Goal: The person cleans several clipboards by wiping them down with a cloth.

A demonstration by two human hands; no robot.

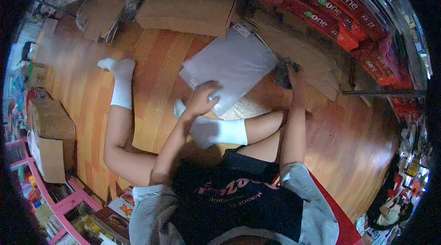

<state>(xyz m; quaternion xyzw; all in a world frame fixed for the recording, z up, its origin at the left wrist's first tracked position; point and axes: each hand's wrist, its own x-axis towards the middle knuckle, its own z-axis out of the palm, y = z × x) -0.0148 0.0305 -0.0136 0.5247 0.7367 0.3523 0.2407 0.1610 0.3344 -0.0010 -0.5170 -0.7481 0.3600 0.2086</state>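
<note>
A stack of flat clear plastic sleeves [229, 65] lies on the wooden floor in front of me, with small white labels near its edges. My left hand [203, 100] is over its lower left corner, fingers curled and slightly blurred. A small pale, shiny spot shows between thumb and fingers; what it is I cannot make out. Off the right corner of the stack, my right hand [294, 74] is closed on a dark crumpled cloth [282, 77]. The cloth hangs at the edge of a flat cardboard piece.
Cardboard boxes [186, 8] stand behind the sleeves, and flattened cardboard [303, 52] lies to the right. Red paper packs [317, 22] are stacked at the upper right. A pink shelf [69, 202] and a cardboard box [50, 121] stand on the left. My legs in white socks frame the floor.
</note>
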